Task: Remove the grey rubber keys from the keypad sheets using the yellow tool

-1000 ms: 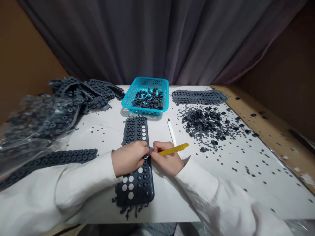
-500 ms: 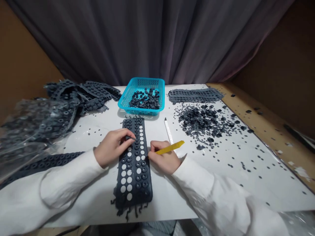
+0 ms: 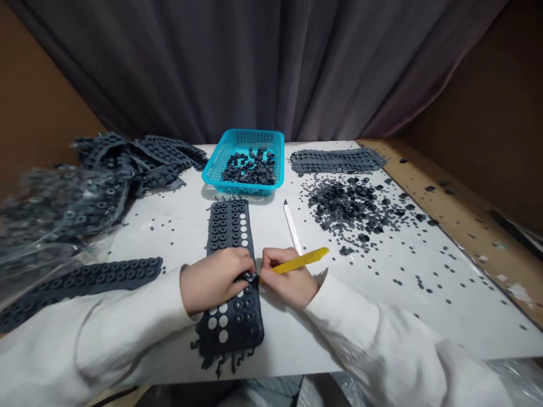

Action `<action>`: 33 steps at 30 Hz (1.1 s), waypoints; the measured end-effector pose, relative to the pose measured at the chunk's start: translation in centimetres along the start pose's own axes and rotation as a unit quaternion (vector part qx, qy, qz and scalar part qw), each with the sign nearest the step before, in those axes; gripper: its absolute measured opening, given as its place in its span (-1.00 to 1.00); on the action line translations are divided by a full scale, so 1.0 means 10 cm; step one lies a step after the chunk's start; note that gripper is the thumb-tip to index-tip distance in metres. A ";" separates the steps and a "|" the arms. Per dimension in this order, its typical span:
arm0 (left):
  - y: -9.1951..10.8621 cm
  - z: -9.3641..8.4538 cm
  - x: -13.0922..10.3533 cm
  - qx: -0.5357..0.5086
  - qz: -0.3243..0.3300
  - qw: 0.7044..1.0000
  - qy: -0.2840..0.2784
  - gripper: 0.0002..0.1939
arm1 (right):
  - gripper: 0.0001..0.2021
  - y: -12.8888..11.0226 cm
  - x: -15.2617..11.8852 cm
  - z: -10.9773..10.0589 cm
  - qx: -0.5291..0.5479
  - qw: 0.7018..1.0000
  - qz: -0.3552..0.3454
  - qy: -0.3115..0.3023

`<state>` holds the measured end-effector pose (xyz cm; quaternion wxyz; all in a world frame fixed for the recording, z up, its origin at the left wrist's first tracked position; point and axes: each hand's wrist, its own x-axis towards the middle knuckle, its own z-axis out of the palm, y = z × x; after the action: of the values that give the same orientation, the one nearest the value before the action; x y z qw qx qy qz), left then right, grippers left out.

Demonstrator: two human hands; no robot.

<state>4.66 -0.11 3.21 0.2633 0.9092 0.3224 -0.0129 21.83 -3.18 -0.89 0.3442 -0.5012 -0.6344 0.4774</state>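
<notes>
A dark rubber sheet [image 3: 250, 333] with rows of ring-shaped parts and round white gaps lies lengthwise in front of me. My left hand [image 3: 220, 277] rests over its middle, thumb and fingers pinched at a small dark piece near the right edge. My right hand [image 3: 291, 277] is closed round a yellow-handled tool [image 3: 303, 260] just right of the sheet. The tool's tip is hidden near my left fingertips. A white pen-like knife [image 3: 292, 226] with a dark tip lies on the table behind my right hand.
Behind the sheet stands a blue basket [image 3: 243, 188] holding dark parts. Dark bits form a pile [image 3: 348, 200] at the right, with another sheet [image 3: 337, 160] behind it. At the left are stacked sheets [image 3: 161, 161], a plastic bag [image 3: 63, 209] of parts and a long strip [image 3: 106, 274].
My left hand has moved right and nearer to me, over the sheet to its right edge. My right hand has shifted slightly right, the yellow tool still in it.
</notes>
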 end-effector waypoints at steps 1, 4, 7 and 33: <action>0.02 0.00 0.02 0.018 -0.007 1.000 -0.011 -0.88 | -0.82 0.00 0.00 0.00 -0.007 1.000 -0.004 0.002; 0.05 0.03 0.05 0.067 -0.014 0.997 -0.041 -0.89 | -0.81 0.00 0.00 -0.01 -0.010 1.000 -0.013 0.007; 0.05 0.06 0.06 0.095 0.009 0.994 -0.049 -0.88 | -0.82 0.00 0.00 0.00 -0.004 1.000 -0.020 0.012; -0.57 -0.65 0.12 -0.123 -0.145 0.937 0.292 -0.68 | -0.83 -0.01 0.05 -0.04 0.088 0.996 0.028 0.016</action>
<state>1.23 7.51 5.92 0.2623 0.7770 0.5125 0.2548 22.10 -2.62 -0.73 0.3835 -0.4939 -0.5705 0.5324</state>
